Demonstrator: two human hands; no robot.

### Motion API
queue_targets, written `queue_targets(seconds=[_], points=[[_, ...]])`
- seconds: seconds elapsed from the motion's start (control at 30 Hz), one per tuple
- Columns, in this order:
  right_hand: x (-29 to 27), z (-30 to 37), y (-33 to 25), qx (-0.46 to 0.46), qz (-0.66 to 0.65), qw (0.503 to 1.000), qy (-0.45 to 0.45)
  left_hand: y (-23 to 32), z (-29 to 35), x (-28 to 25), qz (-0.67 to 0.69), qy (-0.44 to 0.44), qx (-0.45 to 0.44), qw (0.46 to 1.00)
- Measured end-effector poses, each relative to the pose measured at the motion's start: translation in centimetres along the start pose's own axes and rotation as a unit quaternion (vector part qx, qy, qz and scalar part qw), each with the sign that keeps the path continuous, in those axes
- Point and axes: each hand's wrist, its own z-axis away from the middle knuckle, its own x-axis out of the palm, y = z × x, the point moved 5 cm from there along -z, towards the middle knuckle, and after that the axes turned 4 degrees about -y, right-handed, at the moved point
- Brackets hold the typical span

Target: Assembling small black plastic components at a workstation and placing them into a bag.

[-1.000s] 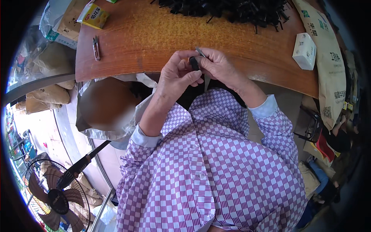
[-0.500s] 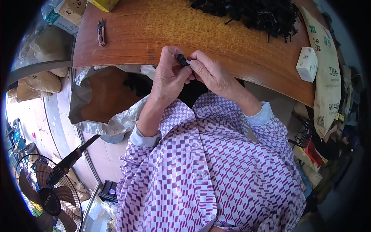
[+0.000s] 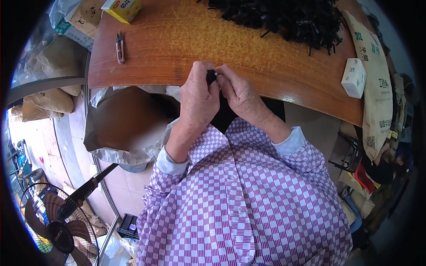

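Observation:
Just over the near edge of the wooden table [image 3: 168,48], my two hands meet around a small black piece [image 3: 211,77]. It looks like a short black strap or clip, but my fingers cover most of it. My left hand [image 3: 199,97] is closed on its left side, thumb toward me. From the right, my right hand [image 3: 243,96] pinches the same piece, its fingertips touching those of the left. A tiny pale spot shows between the fingertips; I cannot tell what it is. At the far side of the table lies a heap of similar black pieces [image 3: 288,22].
Thread snips [image 3: 120,48] lie on the table's left, below a yellow box [image 3: 123,9]. A white box [image 3: 354,78] and a printed paper sack [image 3: 373,84] are at the right edge. Left of my lap an open woven sack [image 3: 120,156] gapes; a fan [image 3: 61,236] stands lower left.
The whole view has shifted slightly, with the table lower in the picture. My hands have closed more tightly over the black piece, and less of it shows than before.

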Motion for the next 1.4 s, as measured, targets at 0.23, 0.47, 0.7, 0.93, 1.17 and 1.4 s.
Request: queue_targets(seconds=[0.23,0.47,0.7,0.93,1.17,1.4], points=[[-2.8,1.3,0.5,0.041,-0.188,0.98,0.047,1.1,-0.4,0.3,0.408,-0.052,-0.07,0.909],[-3.9,1.8,0.8,0.029,-0.322,0.946,0.024,1.0,0.5,1.7,0.557,-0.134,-0.144,0.807],[-3.9,2.5,2.3,0.044,-0.448,0.882,-0.14,3.2,1.5,2.8,0.448,-0.26,-0.127,0.846],[-4.4,2.7,2.8,0.011,-0.299,0.953,-0.055,3.3,2.1,3.1,0.346,-0.287,-0.08,0.889],[-3.2,3.6,0.4,0.065,-0.267,0.962,-0.013,1.0,2.1,2.6,0.234,-0.153,-0.02,0.96],[-0.3,3.3,-0.5,0.106,-0.298,0.949,-0.013,0.1,2.3,2.0,0.346,-0.083,-0.046,0.933]])
